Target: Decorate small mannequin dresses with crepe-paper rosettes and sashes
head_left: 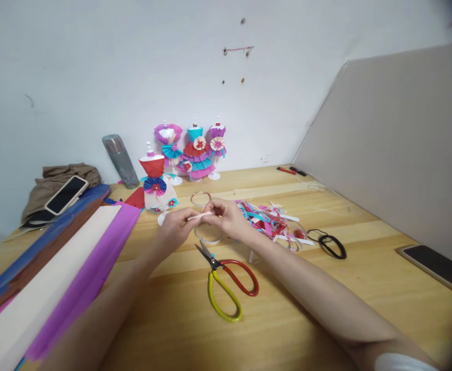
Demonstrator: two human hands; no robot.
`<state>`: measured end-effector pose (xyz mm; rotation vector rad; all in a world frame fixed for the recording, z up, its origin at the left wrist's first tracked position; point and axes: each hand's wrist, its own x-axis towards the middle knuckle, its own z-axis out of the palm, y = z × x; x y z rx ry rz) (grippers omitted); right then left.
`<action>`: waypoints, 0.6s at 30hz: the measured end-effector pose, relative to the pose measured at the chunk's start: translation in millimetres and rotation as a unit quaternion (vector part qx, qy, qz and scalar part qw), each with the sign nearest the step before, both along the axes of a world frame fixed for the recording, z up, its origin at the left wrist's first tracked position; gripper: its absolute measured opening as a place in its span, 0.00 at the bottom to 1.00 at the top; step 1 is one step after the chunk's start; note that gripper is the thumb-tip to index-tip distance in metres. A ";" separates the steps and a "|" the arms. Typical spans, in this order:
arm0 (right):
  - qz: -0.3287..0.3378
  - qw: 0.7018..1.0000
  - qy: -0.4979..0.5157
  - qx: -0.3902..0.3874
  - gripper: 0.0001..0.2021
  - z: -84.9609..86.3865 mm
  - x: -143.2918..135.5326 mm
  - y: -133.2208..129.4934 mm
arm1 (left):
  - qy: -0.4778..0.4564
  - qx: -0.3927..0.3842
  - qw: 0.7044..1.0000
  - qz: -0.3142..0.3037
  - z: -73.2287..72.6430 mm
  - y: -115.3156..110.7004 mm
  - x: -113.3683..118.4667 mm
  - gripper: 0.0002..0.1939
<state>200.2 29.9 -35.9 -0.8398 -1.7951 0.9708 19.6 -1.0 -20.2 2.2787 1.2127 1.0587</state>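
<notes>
My left hand (177, 225) and my right hand (226, 216) meet over the middle of the table, both with fingers pinched. Between them runs a narrow pale paper strip (199, 216), its ends gripped by the fingertips. Just below lies a roll of tape (208, 241), partly covered by my right hand, and a second ring-shaped roll (201, 192) sits behind. Scissors with one red and one yellow handle (226, 278) rest in front, blades slightly apart. Close to my left hand stands a small dress form in a red and white paper dress (154, 180).
Three more dressed forms (197, 154) stand by the wall. Paper scraps (268, 221) are heaped right of my hands. Long coloured paper sheets (74, 263) lie left, near a phone (66, 195) and a leaning bottle (120, 159). Another phone (438, 268) and a black hair tie (333, 247) lie right.
</notes>
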 end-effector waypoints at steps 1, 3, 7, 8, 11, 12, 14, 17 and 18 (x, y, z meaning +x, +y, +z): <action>0.003 1.000 0.003 0.002 0.11 1.2 0.4 -0.1 | -0.010 -0.020 1.000 0.000 2.6 -1.1 0.3 0.12; 0.016 1.000 0.007 0.003 0.11 4.1 1.3 -0.8 | -0.031 -0.059 0.998 -0.010 8.2 -3.3 0.3 0.12; 0.029 0.999 0.011 0.010 0.11 10.4 3.7 -2.4 | -0.023 -0.068 0.997 -0.018 14.9 -6.2 -1.8 0.13; 0.027 0.999 0.014 0.010 0.11 11.5 4.2 -2.6 | -0.007 -0.054 0.998 -0.008 14.8 -6.6 -2.4 0.12; 0.034 0.999 0.041 -0.009 0.12 12.4 4.5 -2.6 | 0.019 0.004 1.000 0.020 11.3 -6.8 -3.3 0.11; 0.039 0.997 0.056 -0.022 0.12 12.1 4.1 -2.4 | 0.013 0.023 0.999 0.026 9.8 -6.6 -3.3 0.10; 0.054 0.993 0.092 -0.057 0.15 11.1 2.7 -2.3 | -0.006 0.053 0.998 0.040 7.0 -6.1 -3.3 0.09; 0.084 0.984 0.128 -0.096 0.25 9.0 -0.6 -3.4 | -0.025 0.075 0.995 0.066 4.1 -5.4 -3.7 0.09; 0.092 0.982 0.129 -0.101 0.26 8.0 -2.0 -4.1 | -0.026 0.080 0.994 0.072 3.2 -5.3 -3.8 0.09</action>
